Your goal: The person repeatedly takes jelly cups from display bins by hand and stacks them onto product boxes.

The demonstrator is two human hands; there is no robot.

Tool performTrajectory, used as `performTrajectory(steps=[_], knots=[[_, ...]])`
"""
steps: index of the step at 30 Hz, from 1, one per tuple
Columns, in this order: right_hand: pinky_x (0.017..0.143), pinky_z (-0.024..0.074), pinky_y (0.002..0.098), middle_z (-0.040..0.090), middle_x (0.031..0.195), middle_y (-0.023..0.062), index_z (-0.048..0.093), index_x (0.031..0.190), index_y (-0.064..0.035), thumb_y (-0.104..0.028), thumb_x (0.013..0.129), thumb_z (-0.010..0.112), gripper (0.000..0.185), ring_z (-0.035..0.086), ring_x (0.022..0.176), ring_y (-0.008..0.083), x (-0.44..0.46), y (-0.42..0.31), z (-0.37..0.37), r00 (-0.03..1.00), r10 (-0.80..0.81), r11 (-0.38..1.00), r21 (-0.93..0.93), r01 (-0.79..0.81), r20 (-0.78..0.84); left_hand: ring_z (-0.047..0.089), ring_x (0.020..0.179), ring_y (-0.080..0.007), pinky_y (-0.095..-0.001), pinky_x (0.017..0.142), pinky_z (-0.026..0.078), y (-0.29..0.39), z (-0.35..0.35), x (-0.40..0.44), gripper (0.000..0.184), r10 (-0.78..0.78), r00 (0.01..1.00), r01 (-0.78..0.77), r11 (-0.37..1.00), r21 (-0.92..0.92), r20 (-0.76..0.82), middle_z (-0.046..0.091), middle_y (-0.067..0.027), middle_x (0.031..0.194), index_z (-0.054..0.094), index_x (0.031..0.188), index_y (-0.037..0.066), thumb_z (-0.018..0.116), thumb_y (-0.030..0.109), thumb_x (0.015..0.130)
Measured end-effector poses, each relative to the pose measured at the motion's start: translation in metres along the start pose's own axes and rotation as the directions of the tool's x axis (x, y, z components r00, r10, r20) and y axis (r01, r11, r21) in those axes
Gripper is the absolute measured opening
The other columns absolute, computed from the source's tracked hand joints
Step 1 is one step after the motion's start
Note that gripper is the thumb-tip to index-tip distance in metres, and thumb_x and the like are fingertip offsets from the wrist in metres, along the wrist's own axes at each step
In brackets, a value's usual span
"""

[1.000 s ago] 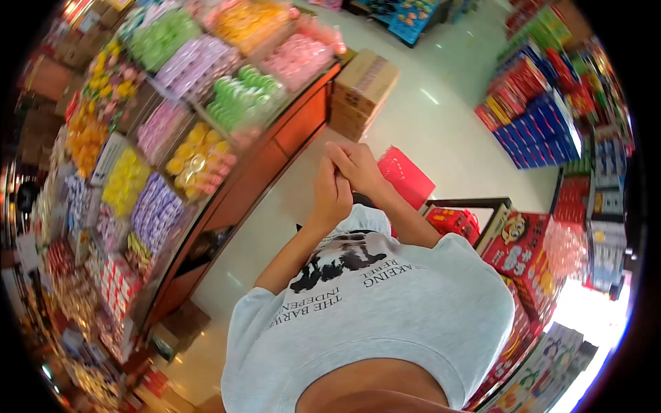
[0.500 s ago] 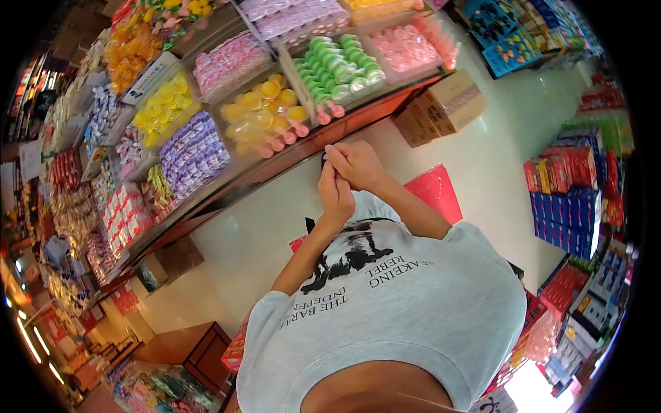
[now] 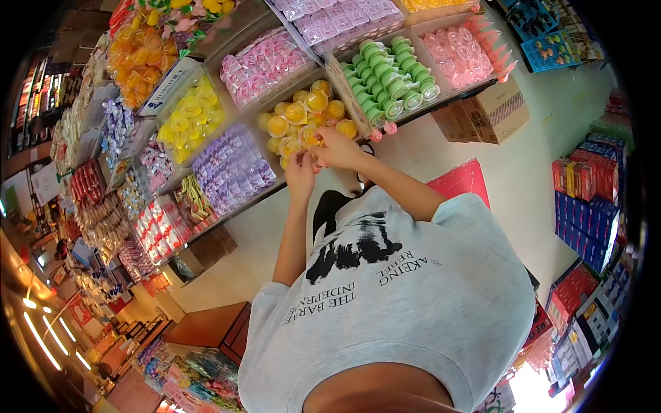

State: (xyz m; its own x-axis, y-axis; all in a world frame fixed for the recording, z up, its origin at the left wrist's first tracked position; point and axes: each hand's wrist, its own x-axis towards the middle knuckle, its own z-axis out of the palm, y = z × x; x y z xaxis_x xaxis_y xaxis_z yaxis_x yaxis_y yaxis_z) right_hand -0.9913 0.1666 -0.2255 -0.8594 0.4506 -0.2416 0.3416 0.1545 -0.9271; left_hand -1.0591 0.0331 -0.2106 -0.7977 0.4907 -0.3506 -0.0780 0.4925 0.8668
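Observation:
My left hand point(image 3: 301, 175) and my right hand point(image 3: 336, 148) are close together at the front edge of a bin of clear-wrapped yellow-orange cups point(image 3: 316, 101). The fingertips of both hands are bent in a pinch, right beside the nearest cups. A bit of pink shows between the hands, and what they pinch is too small to make out. Round pink pieces point(image 3: 390, 127) sit along the shelf edge to the right of my right hand. Left of my left hand lies a bin of purple-white packets point(image 3: 234, 168).
Green round packs point(image 3: 389, 79) and pink packs point(image 3: 458, 55) fill bins to the right. Yellow packs point(image 3: 191, 110) and pink packets point(image 3: 265, 65) lie behind and left. A cardboard box point(image 3: 496, 110) stands on the floor. Stacked blue boxes point(image 3: 585, 224) are at far right.
My hands were clasped together in front of my body, short of the shelf. They have moved apart slightly and reached to the bin of yellow-orange cups. The shelf appears nearer.

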Motion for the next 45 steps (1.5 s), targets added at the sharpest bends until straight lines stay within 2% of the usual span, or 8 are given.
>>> performTrajectory(steps=[2,8,11,14,20,29,34,45], knots=[[0.055,0.0531,0.0376,0.067,0.084,0.0185,0.054,0.115,0.0068,-0.023,0.090,0.064,0.040,0.066,0.057,0.0271,0.014,0.003,0.002,0.995,0.078,0.997,0.014,-0.079,0.059,0.067,0.083,-0.0180,-0.0313,0.074,0.053,-0.021,-0.009,0.029,0.032,-0.031,0.999,0.030,0.999,0.042,0.019,0.069,-0.0152,0.092,0.060,0.116,-0.007,0.057,0.018,0.097],[0.078,0.0536,0.0472,0.064,0.102,0.0279,0.054,0.118,0.0070,-0.023,0.087,0.059,0.043,0.067,0.088,0.0398,0.063,0.059,0.036,0.998,0.068,0.961,-0.270,-0.060,0.018,0.068,0.095,-0.0323,-0.0395,0.083,0.052,-0.092,-0.003,0.093,0.044,0.211,0.974,-0.225,0.926,0.302,0.078,0.069,-0.0236,0.099,0.062,0.119,-0.010,0.064,0.024,0.090],[0.078,0.0534,0.0499,0.069,0.094,0.0274,0.067,0.099,0.0041,-0.029,0.085,0.062,0.036,0.068,0.088,0.0407,0.070,0.083,0.052,0.986,0.084,0.934,-0.333,-0.128,-0.141,0.065,0.100,-0.0376,-0.0458,0.087,0.049,-0.070,-0.001,0.093,0.045,-0.048,0.958,-0.009,0.980,0.198,0.281,0.068,-0.0265,0.102,0.064,0.116,-0.008,0.066,0.025,0.086],[0.077,0.0536,0.0500,0.069,0.093,0.0272,0.067,0.092,0.0039,-0.027,0.085,0.061,0.032,0.068,0.087,0.0408,0.062,0.051,0.038,0.983,0.154,0.929,-0.325,-0.179,-0.101,0.065,0.098,-0.0349,-0.0418,0.085,0.049,-0.080,-0.001,0.098,0.037,0.319,0.924,-0.381,0.789,0.483,0.208,0.068,-0.0237,0.098,0.067,0.102,-0.007,0.069,0.025,0.084],[0.076,0.0535,0.0498,0.069,0.092,0.0268,0.068,0.093,0.0037,-0.021,0.082,0.061,0.028,0.069,0.087,0.0411,0.062,0.070,0.061,0.913,0.246,0.840,-0.399,-0.368,-0.324,0.061,0.099,-0.0278,-0.0372,0.090,0.047,-0.104,0.002,0.116,0.033,0.073,0.979,-0.050,0.991,-0.124,0.189,0.065,-0.0211,0.105,0.061,0.108,-0.006,0.064,0.024,0.093],[0.074,0.0550,0.0361,0.069,0.091,0.0111,0.064,0.102,0.0031,-0.007,0.086,0.065,0.019,0.068,0.083,0.0209,-0.037,0.010,0.035,0.711,0.170,0.982,0.177,-0.065,-0.682,0.061,0.086,-0.0214,-0.0322,0.079,0.050,0.004,0.003,0.067,0.027,0.246,0.899,-0.180,0.961,-0.208,0.363,0.060,-0.0102,0.096,0.055,0.110,0.001,0.062,0.023,0.097],[0.073,0.0556,0.0298,0.068,0.092,0.0060,0.064,0.102,0.0005,-0.004,0.090,0.066,0.012,0.066,0.082,0.0141,-0.128,-0.006,0.015,0.468,0.300,0.868,0.441,0.228,-0.832,0.057,0.071,-0.0078,-0.0209,0.058,0.045,0.059,0.039,0.005,0.021,0.052,0.671,0.200,0.948,-0.248,0.740,0.057,-0.0042,0.084,0.051,0.097,0.008,0.059,0.027,0.100],[0.072,0.0550,0.0282,0.066,0.089,0.0058,0.062,0.093,-0.0007,-0.009,0.088,0.072,0.014,0.065,0.080,0.0122,-0.368,0.032,0.018,-0.274,0.305,0.952,0.285,0.109,-0.912,0.067,0.092,-0.0219,-0.0364,0.080,0.053,0.026,0.189,-0.203,0.036,-0.087,-0.032,0.012,0.996,0.088,0.996,0.066,-0.0079,0.108,0.054,0.115,0.009,0.050,0.043,0.102]])
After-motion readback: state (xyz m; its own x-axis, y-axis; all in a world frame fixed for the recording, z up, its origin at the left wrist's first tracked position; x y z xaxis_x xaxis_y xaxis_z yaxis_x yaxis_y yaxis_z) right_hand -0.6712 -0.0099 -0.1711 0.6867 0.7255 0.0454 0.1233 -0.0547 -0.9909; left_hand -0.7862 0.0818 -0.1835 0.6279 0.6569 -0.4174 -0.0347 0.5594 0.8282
